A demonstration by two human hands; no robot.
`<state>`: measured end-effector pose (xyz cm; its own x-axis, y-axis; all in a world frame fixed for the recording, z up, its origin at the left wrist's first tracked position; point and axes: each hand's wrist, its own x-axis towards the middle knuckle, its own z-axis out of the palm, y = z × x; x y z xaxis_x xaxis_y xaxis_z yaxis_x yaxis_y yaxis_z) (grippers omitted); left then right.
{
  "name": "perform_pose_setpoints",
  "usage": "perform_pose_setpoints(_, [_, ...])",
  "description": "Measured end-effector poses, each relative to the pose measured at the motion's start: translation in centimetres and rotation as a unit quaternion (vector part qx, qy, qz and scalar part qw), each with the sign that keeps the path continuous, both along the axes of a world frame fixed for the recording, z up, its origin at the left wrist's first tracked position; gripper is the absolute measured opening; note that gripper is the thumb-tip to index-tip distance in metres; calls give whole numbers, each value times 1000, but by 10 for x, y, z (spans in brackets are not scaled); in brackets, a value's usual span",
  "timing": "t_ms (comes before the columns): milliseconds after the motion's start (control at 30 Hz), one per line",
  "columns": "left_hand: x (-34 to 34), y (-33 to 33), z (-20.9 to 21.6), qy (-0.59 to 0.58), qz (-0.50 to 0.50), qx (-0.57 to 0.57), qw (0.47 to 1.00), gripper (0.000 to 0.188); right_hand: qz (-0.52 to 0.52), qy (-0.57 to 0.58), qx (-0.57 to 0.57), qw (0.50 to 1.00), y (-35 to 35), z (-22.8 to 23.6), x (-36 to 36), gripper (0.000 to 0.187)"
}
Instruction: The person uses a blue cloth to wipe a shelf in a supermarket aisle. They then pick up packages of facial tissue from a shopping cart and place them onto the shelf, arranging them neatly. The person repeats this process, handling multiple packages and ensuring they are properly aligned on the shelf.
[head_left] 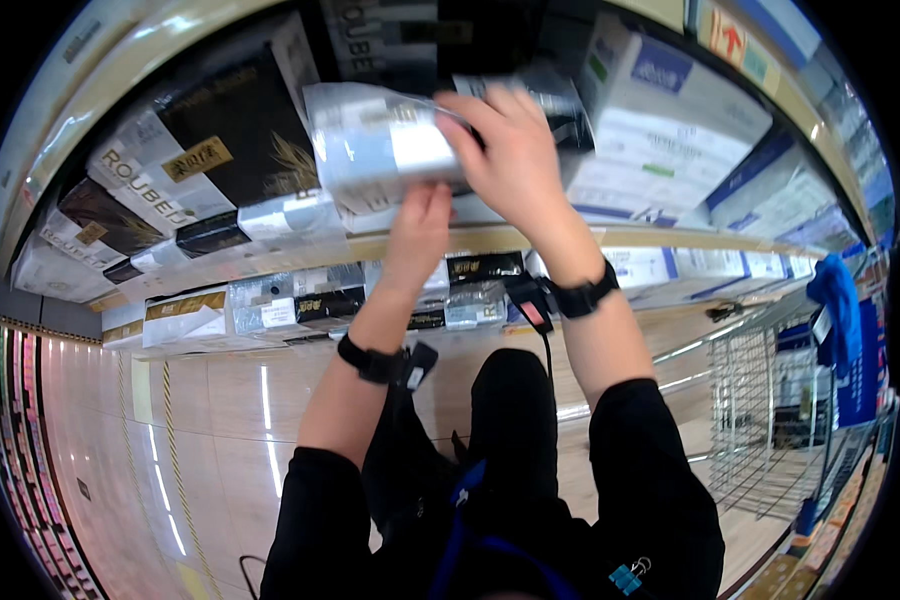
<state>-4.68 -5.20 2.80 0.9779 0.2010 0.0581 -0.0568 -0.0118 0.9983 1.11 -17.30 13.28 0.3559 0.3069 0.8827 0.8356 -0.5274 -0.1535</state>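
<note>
A white and silver pack in shiny clear plastic wrap [378,150] sits tilted at the front of the upper shelf, between the standing packs. My right hand [510,150] reaches over its right end, fingers curled on the top and the wrap. From below, my left hand [425,225] presses its fingers against the pack's lower front edge. Both hands are slightly blurred, and the fingertips are partly hidden. Left of the pack stands a large black and white pack with gold print [235,135]. Behind my right hand lies another plastic-wrapped pack [560,105], mostly covered.
White and purple packs [660,120] fill the shelf's right side. A pale shelf edge [370,245] runs below my hands, over a lower row of packs [270,300]. A wire cart [760,420] with a blue cloth [838,305] stands on the right.
</note>
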Motion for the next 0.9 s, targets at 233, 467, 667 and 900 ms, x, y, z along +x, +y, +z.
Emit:
perform_pose_setpoints(233, [5, 27, -24, -121, 79, 278, 950, 21, -87, 39, -119, 988, 10, 10, 12, 66])
perform_pose_setpoints(467, [4, 37, -35, -207, 63, 485, 848, 21, -154, 24, -168, 973, 15, 8, 24, 72])
perform_pose_setpoints(667, [11, 30, -40, -174, 71, 546, 816, 39, -188, 7, -142, 972, 34, -6, 50, 59])
perform_pose_setpoints(900, [35, 36, -37, -103, 36, 541, 834, 45, -172, -39, -161, 971, 30, -10, 74, 62])
